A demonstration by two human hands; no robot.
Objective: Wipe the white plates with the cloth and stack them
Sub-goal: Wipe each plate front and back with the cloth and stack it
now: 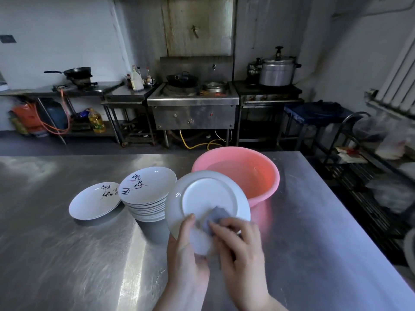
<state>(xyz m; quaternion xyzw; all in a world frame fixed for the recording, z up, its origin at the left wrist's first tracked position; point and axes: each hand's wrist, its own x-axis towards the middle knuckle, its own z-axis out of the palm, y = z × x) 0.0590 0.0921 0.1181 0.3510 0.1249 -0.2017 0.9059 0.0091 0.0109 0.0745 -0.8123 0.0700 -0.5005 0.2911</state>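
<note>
My left hand (186, 250) grips the near rim of a white plate (208, 194), held tilted with its underside toward me above the steel table (67, 254). My right hand (238, 241) presses a grey-blue cloth (214, 219) against the plate's underside, fingers curled over it. To the left stands a tall stack of white plates (148, 194) with black brush lettering on the top one. Further left lies a low pile of plates (95, 200), also lettered.
A pink basin (267, 176) with water stands just behind the held plate. Across the aisle are a steel stove with woks (190, 93) and a pressure cooker (277, 70). A dark rack with bags (370, 164) stands off the table's right edge.
</note>
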